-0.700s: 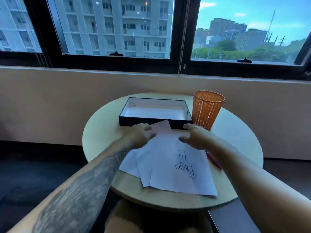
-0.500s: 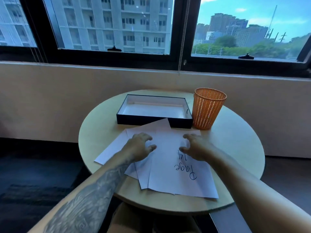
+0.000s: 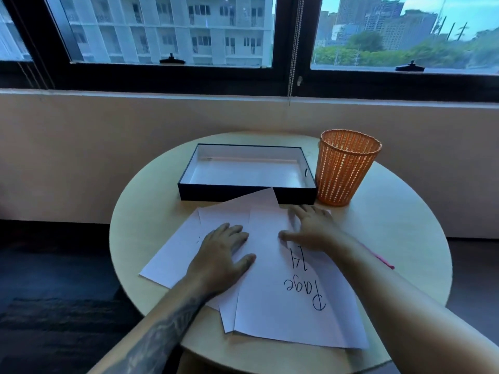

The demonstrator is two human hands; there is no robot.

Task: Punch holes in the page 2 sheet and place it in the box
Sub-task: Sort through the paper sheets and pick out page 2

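A fanned pile of white sheets (image 3: 264,300) lies on the round table (image 3: 399,238). The top sheet reads "Page 14" in blue ink (image 3: 302,282). No sheet marked page 2 is visible. My left hand (image 3: 221,255) rests flat on the left part of the pile, fingers spread. My right hand (image 3: 310,228) presses flat on the top sheet near its far edge, fingers apart. Behind the pile stands a shallow black box (image 3: 247,195) with a white, empty inside.
An orange mesh cup (image 3: 343,168) stands right of the box. A pink object (image 3: 380,259) pokes out from under my right forearm. The wall and window sill lie just behind the table. The table's front edge is near my body.
Both hands have slid apart over the pile, fanning the lower sheets out to the left. My left hand went from curled to flat. The view tilted down.
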